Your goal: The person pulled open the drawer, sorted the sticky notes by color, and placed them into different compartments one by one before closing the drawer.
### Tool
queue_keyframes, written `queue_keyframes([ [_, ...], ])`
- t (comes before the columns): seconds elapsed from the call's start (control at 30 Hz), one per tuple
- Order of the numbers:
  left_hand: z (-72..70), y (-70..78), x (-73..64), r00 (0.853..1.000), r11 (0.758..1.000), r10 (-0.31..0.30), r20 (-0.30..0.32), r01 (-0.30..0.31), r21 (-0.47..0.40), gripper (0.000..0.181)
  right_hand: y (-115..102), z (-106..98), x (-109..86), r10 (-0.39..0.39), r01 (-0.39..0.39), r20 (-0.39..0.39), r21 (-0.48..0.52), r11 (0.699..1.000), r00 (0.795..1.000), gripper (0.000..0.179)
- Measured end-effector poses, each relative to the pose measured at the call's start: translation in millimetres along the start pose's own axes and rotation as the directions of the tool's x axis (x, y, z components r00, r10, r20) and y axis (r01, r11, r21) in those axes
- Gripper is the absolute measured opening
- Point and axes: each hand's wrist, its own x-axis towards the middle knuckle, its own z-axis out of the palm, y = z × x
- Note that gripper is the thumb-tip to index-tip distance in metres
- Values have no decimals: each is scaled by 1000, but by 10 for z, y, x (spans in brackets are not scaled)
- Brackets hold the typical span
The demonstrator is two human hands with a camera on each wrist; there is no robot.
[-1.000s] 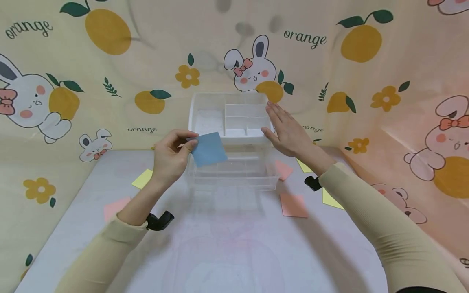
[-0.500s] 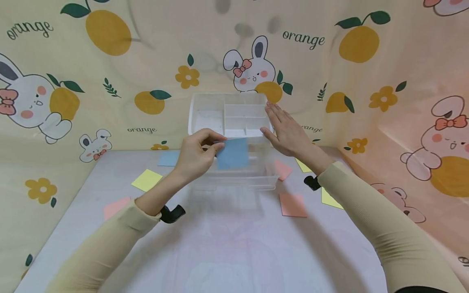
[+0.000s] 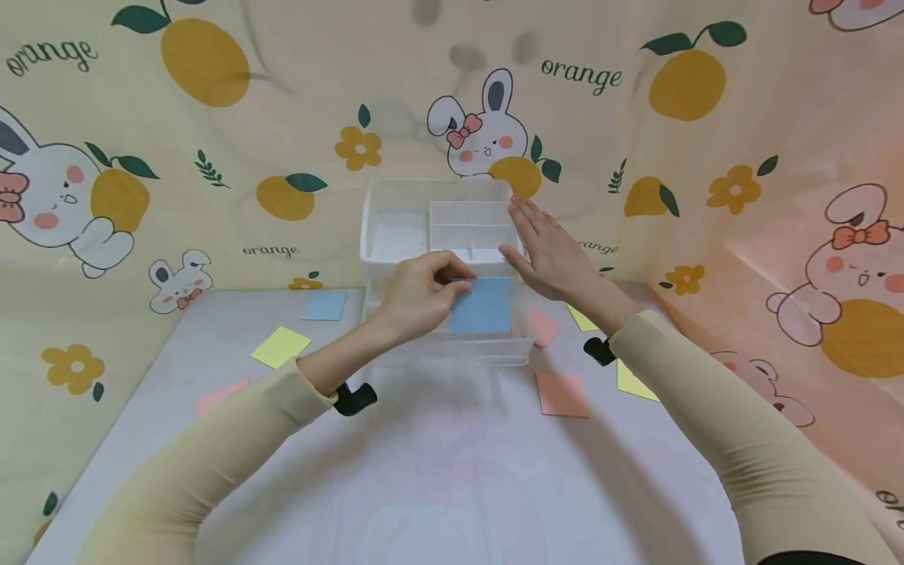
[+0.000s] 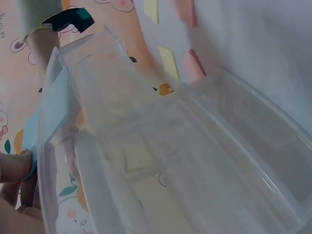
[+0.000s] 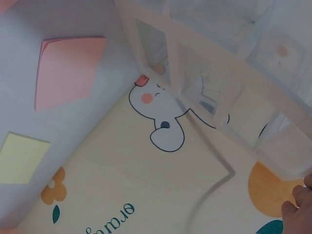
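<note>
My left hand (image 3: 427, 294) pinches a square blue sticky note (image 3: 482, 304) by its left edge, in front of a plastic drawer organizer (image 3: 395, 271). In the left wrist view the blue note lies partly behind clear plastic at the organizer's upper edge; whether it touches cannot be told. The organizer has a white divided top tray (image 3: 399, 234) and a transparent drawer (image 3: 487, 353) jutting out at the bottom. My right hand (image 3: 554, 255) lies with straight fingers against the tray's right side. Only part of that hand shows in the right wrist view.
Sticky notes lie around on the table (image 3: 438, 486). On the left are a blue one (image 3: 325, 304), a yellow one (image 3: 281, 347) and a pink one (image 3: 220, 395). Pink (image 3: 563, 394) and yellow (image 3: 636, 383) ones lie to the right. A patterned cloth (image 3: 395, 71) hangs behind.
My left hand has carried the blue sticky note rightward across the organizer's front, and the note has turned more upright. The blue note on the table has come into view. My right hand has stayed put.
</note>
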Motion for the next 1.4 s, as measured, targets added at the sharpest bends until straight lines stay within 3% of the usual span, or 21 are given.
queue_keyframes([
  [0.57,180,-28,115,982,996,-51,184,38,75,9,15,22,15,-1,1,-4,3,1000,1000,79],
  [1.1,247,-107,119,977,992,-60,203,35,124,9,4,21,12,8,-8,-5,7,1000,1000,81],
  [1.4,253,-183,195,961,985,-69,267,23,171,10,11,9,4,5,-5,-4,2,1000,1000,79],
])
